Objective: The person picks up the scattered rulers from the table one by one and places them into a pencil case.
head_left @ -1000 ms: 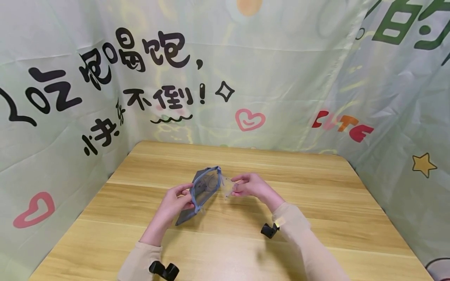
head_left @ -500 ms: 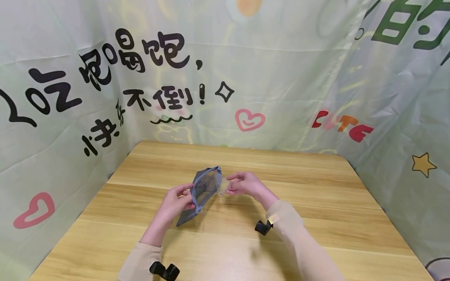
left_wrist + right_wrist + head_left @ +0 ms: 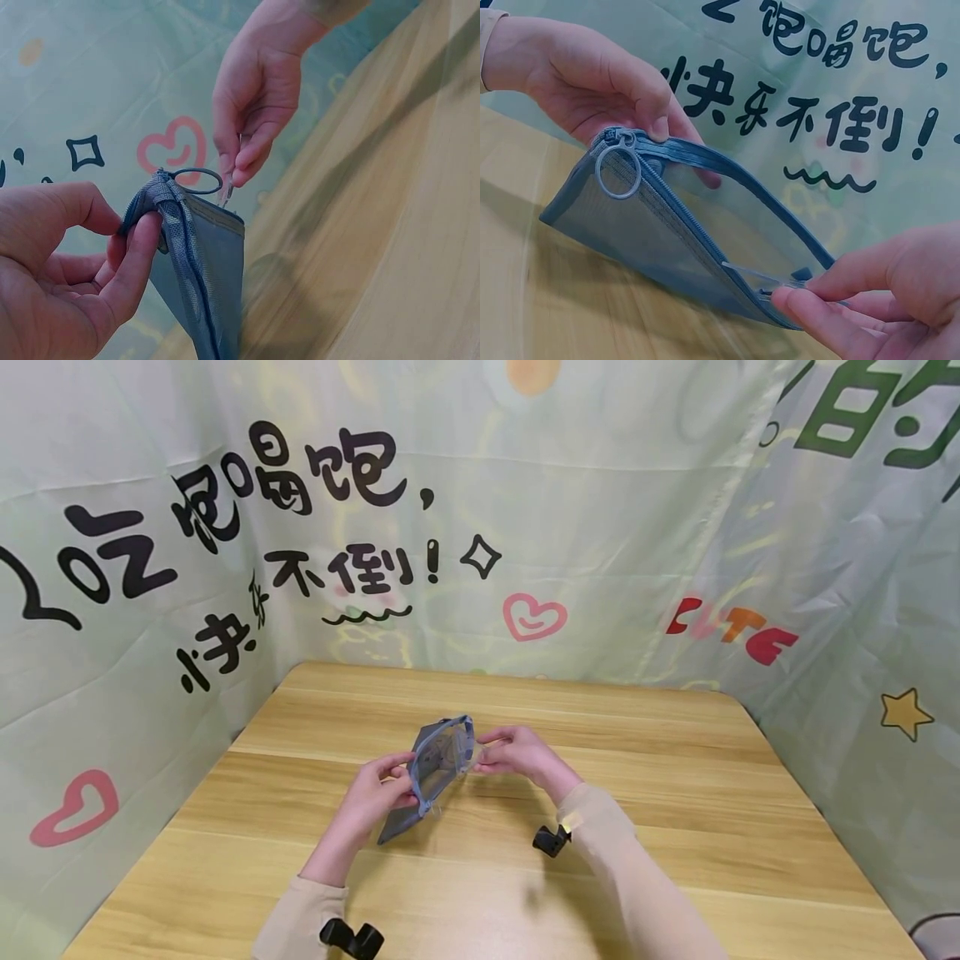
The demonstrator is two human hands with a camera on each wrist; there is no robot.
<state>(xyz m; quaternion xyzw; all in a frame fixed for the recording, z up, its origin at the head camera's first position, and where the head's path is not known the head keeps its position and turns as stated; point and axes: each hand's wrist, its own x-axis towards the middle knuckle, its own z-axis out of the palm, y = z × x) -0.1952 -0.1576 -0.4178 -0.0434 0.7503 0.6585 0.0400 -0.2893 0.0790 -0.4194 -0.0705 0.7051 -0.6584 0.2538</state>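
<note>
My left hand [image 3: 375, 793] pinches the zipped edge of a blue mesh zipper pouch [image 3: 401, 821] at its near end. The pouch stands tilted over the table with its mouth unzipped and spread wide. A round zipper pull ring [image 3: 619, 172] hangs at the left-hand end in the right wrist view. At the far end of the mouth, my right hand [image 3: 525, 753] pinches a thin, flat clear plastic piece [image 3: 754, 274] between thumb and fingers. Its edge reaches in past the zipper; the rest is hidden by the fingers and the pouch.
Under both hands is a wood-grain table [image 3: 675, 777]. Printed fabric curtains [image 3: 600, 527] hang behind it and along its sides. Small black camera mounts [image 3: 551, 841] sit at both wrists.
My right hand has moved left, bringing the clear plastic piece from beside the pouch into the far end of its mouth. The left hand and the pouch have stayed nearly still.
</note>
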